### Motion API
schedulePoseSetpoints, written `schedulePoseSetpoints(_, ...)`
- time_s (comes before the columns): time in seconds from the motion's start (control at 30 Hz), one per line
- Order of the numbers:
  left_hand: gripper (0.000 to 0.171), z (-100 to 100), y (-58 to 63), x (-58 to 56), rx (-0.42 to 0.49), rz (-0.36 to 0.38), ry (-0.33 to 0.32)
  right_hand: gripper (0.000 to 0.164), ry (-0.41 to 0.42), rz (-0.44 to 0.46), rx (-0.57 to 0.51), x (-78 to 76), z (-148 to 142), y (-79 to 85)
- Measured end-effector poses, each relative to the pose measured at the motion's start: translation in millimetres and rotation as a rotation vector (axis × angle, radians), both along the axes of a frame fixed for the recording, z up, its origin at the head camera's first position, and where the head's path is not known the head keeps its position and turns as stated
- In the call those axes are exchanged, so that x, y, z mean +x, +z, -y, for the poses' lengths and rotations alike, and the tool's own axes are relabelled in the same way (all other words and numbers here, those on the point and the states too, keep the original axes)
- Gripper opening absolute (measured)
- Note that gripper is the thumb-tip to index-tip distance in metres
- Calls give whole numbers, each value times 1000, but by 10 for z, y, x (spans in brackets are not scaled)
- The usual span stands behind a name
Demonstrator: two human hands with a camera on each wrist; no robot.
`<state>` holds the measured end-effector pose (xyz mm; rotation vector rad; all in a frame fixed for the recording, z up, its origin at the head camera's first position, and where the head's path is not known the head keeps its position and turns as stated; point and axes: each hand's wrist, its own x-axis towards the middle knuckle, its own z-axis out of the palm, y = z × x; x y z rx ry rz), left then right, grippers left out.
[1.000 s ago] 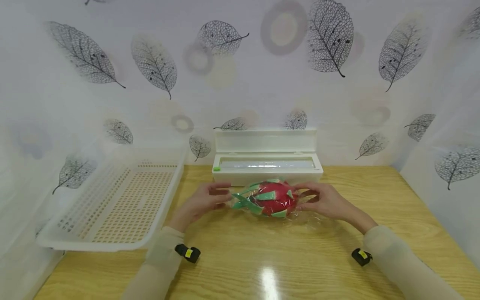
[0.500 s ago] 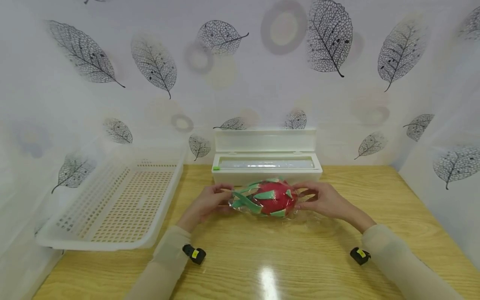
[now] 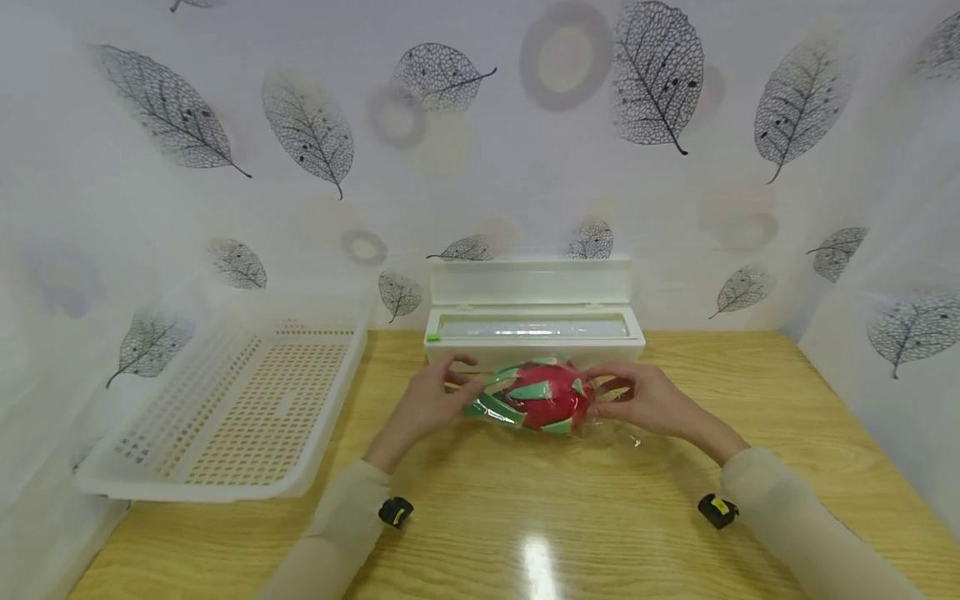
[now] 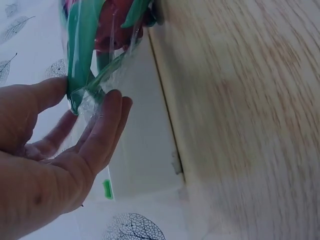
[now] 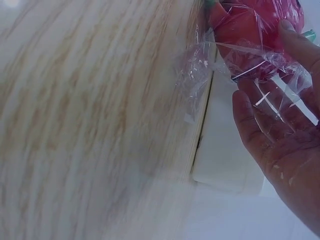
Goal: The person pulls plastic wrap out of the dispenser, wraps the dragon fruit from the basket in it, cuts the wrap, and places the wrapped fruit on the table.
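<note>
A red dragon fruit (image 3: 553, 398) with green leaf-like scales lies on its side, covered in clear plastic wrap, in the middle of the head view. My left hand (image 3: 433, 398) is at its leafy end; in the left wrist view the thumb touches a green scale (image 4: 82, 50) and the fingers hold the film around the tips. At the round end, my right hand (image 3: 648, 400) holds the fruit, the thumb on the red skin and fingers on the wrap beneath. Loose plastic wrap (image 5: 192, 75) hangs off this end in the right wrist view.
Behind the fruit stands a white cling film dispenser (image 3: 532, 342), lid raised, roll inside and a green slider at its left. A white perforated basket (image 3: 307, 450) is at the left of the wooden table (image 3: 600, 533). Leaf-patterned sheeting (image 3: 480, 183) encloses the back and sides.
My left hand has shifted right and farther over the leafy end, its thumb now over the wrapped scales. The right hand and the fruit stay nearly in place.
</note>
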<state>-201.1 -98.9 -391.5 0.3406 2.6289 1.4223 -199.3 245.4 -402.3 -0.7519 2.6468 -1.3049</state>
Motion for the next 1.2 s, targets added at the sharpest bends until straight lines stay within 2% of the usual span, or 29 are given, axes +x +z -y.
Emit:
schedulePoseSetpoints(0.07,23,-13,-11,-4,19,-9,-11,44,-3,4,-1,-1,0,0)
schedulePoseSetpoints(0.23,14,-22,-9,-19,-38,-82,-58,44,-9,5,7,2,6,7)
schedulePoseSetpoints(0.37,19,14,0,-33,-105,-183,-166,45,-8,19,4,3,5,11)
schedulePoseSetpoints(0.5,35,85,32,-13,-187,-245,-298,46,1,27,2,7,-3,12)
schedulePoseSetpoints(0.63,55,136,54,21,-302,-313,-374,46,0,14,2,12,-5,14)
schedulePoseSetpoints(0.8,53,142,36,45,-436,-494,-418,46,-7,29,0,13,-1,12)
schedulePoseSetpoints(0.9,51,131,38,56,-479,-554,-416,46,-3,26,-4,14,2,11)
schedulePoseSetpoints(1.0,47,118,56,61,-476,-534,-411,46,-3,13,-7,13,6,12)
schedulePoseSetpoints(1.2,41,103,65,21,-401,-464,-428,46,-13,1,-6,8,11,3)
